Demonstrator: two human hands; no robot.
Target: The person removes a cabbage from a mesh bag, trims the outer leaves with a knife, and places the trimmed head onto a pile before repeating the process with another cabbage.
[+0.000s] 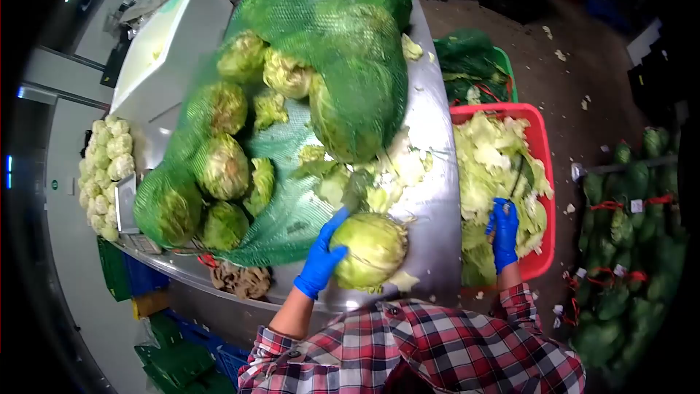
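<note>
Blue gloves cover both of my hands. My left hand [319, 257] rests against the left side of a pale green cabbage [372, 249] near the front edge of the steel table [435, 197], thumb and fingers apart. Over the red crate, my right hand [504, 233] has its fingers curled around something dark and thin, perhaps a knife, which points up over the loose leaves [492, 149]. Beyond my left hand, a green net bag [284, 226] lies spread on the table with several cabbages [226, 168] in and on it.
A red crate [543, 175] full of leaves stands right of the table, with a green crate [507, 73] behind it. Trimmed pale heads [109, 168] are piled at left, near a white box [164, 51]. Netted bags [620, 248] stand on the floor at right.
</note>
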